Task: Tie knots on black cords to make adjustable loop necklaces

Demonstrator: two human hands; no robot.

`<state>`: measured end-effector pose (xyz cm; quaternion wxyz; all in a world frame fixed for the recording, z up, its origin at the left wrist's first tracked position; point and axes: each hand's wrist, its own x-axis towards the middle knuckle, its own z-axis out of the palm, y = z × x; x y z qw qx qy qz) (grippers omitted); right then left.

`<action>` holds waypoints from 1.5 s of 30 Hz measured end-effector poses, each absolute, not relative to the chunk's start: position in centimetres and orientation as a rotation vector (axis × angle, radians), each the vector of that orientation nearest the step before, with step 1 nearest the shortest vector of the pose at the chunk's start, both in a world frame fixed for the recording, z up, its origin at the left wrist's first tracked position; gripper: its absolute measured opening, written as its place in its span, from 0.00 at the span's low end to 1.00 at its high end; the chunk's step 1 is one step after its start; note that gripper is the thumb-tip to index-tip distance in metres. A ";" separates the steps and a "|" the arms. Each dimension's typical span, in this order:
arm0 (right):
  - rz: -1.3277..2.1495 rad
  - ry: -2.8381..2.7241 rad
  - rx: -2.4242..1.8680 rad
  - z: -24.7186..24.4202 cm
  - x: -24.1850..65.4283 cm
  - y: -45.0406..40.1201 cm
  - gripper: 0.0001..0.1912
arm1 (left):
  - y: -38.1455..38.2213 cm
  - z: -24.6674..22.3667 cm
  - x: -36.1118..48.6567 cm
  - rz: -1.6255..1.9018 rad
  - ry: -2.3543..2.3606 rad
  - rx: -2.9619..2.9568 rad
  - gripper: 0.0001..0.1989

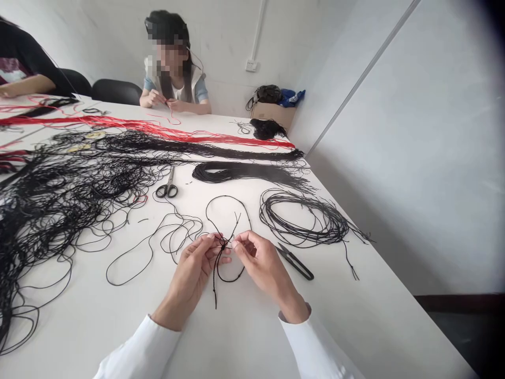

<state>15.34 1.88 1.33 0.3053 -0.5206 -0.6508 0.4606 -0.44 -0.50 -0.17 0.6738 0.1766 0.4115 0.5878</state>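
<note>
A thin black cord (250, 215) hangs between my hands above the white table, bent into loops with a small knot near the middle. My left hand (196, 265) pinches it just left of the knot, between thumb and forefinger. On the other side, my right hand (258, 257) has thumb and fingertips closed together on the cord. One knotted end dangles below, and another sticks up above the knot. Black thread snips (298, 263) lie on the table beside my right wrist. A coil of black cord (305, 218) rests beyond them.
Tangled black cord (59, 210) covers the table's left side. Black-handled scissors (167, 189) lie further back, near a black cord bundle (248, 173) and red cords (158, 131). Across the table (252, 337), a person (175, 79) handles red cord; another person's arm (29, 85) shows at left.
</note>
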 end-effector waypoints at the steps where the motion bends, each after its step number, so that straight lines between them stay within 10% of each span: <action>1: 1.219 -1.716 -1.379 1.3 15.4 1.9 0.15 | -0.5 -0.1 -0.5 1.345 0.943 0.395 0.13; 45: 1.615 -1.175 -1.120 1.3 14.9 2.2 0.12 | -0.7 0.1 -0.5 1.175 1.040 0.705 0.12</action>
